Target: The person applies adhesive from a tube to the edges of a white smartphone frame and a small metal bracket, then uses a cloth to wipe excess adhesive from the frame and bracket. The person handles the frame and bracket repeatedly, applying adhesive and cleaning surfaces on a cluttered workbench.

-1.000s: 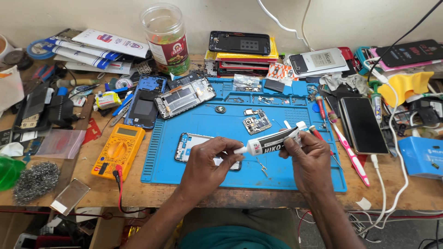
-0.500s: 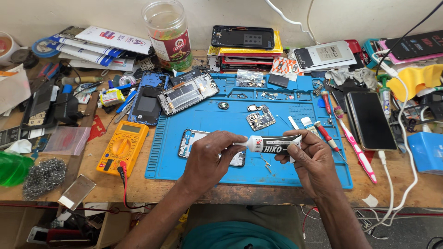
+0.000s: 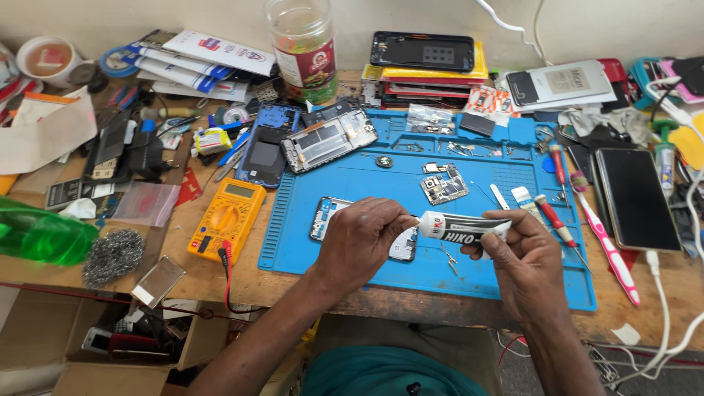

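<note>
My right hand [image 3: 524, 258] grips a white and black glue tube [image 3: 458, 226] and holds it level above the blue work mat [image 3: 352, 183]. My left hand [image 3: 363, 238] pinches the tube's nozzle end with its fingertips. Under my left hand lies a phone frame [image 3: 324, 217], partly hidden by it. A small circuit board [image 3: 444, 185] rests on the mat just behind the tube.
A yellow multimeter [image 3: 227, 218] sits left of the mat. An opened phone [image 3: 328, 139] and a blue phone back [image 3: 265, 147] lie at the mat's far left corner. Screwdrivers [image 3: 557, 220], a pink toothbrush [image 3: 605, 235] and a dark phone [image 3: 636, 198] lie at right. A plastic jar [image 3: 302, 48] stands behind.
The tube has tipped from a slant to level. My left hand has slid up to its nozzle end, and both hands have drifted slightly right over the mat.
</note>
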